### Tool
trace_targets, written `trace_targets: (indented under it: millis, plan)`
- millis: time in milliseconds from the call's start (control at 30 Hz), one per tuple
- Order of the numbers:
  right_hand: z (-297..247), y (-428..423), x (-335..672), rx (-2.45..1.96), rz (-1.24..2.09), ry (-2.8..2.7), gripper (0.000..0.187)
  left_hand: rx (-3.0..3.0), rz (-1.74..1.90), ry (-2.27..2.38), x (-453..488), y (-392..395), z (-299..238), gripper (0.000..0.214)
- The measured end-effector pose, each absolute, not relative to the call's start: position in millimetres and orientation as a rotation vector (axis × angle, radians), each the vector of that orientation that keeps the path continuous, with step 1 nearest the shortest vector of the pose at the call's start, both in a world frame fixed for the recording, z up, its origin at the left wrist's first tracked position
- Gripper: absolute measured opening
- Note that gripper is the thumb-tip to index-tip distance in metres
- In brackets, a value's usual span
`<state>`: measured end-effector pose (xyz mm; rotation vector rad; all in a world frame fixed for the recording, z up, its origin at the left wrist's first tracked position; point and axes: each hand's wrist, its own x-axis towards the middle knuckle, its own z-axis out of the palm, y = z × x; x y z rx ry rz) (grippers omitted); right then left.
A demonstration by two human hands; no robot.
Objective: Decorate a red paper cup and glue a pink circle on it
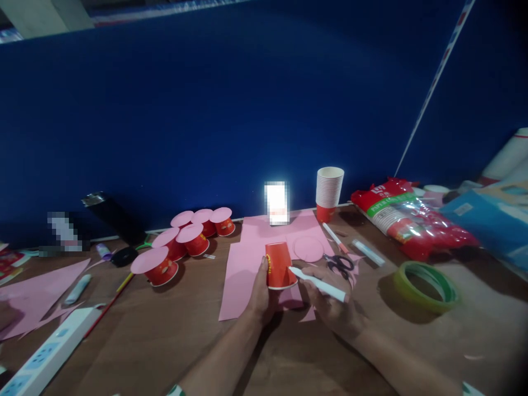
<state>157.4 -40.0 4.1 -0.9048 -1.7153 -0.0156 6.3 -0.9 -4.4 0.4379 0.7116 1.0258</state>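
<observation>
a: left hand (259, 294)?
b: wrapped around the red paper cup (279, 266), thumb up its near side. cup upside down, rim flat on the pink sheet (243, 264) lying on the worktop (173, 335).
a: and the right hand (332, 308)?
b: closed in a writing grip on the white pen (319, 284). long axis slanting from lower right up to upper left, tip against the cup's rim on its right side, down at paper level.
a: nearer of the two?
b: both close in. left directly on the cup, right just beside it, reaching it only through the pen.
a: anything close by?
b: cut pink disc (308, 248) just behind the pen tip, scissors (340, 264) to the right of that.
</observation>
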Motion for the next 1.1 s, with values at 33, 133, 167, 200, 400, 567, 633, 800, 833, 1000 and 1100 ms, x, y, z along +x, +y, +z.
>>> trace_targets:
  millis: [33, 133, 167, 200, 400, 567, 633, 800, 833, 1000, 1100]
  plan:
    - [3.8, -39.9, 157.3, -0.907, -0.015, -1.714, 0.018, 0.441, 1.019, 0.708, 6.0, -1.1, -4.3, 0.059]
    - [1.6, -39.4, 157.7, -0.91, 0.032, -1.733, 0.018, 0.438, 0.967, 0.711, 5.1, -1.2, -3.9, 0.061]
    - [0.8, -39.2, 157.7, -0.902, 0.034, -1.732, 0.018, 0.43, 0.947, 0.717, 4.9, -1.1, -4.0, 0.062]
    - [0.2, -39.1, 157.7, -0.891, 0.023, -1.725, 0.019, 0.426, 0.941, 0.715, 4.9, -0.8, -4.3, 0.063]
    - [-1.6, -39.4, 156.2, -0.857, 0.01, -1.722, 0.018, 0.441, 1.032, 0.663, 6.8, 0.7, -7.7, 0.058]
    - [-5.7, -39.4, 157.8, -0.865, 0.029, -1.716, 0.02, 0.439, 1.023, 0.672, 6.5, 1.0, -8.2, 0.057]
    - [-5.7, -39.2, 158.6, -0.881, 0.044, -1.713, 0.021, 0.429, 1.024, 0.689, 6.4, 0.9, -7.4, 0.058]
    - [-0.3, -39.1, 158.4, -0.911, 0.053, -1.725, 0.021, 0.454, 1.026, 0.674, 6.9, 0.1, -5.3, 0.058]
    - [0.8, -39.3, 158.2, -0.917, 0.068, -1.729, 0.021, 0.458, 1.03, 0.676, 6.9, 0.0, -5.2, 0.057]
    - [2.9, -40.3, 158.2, -0.904, 0.048, -1.717, 0.021, 0.437, 1.034, 0.695, 6.6, -0.5, -4.9, 0.056]
    - [3.1, -40.2, 158.1, -0.918, 0.045, -1.72, 0.02, 0.414, 1.041, 0.721, 6.9, -0.8, -4.4, 0.056]
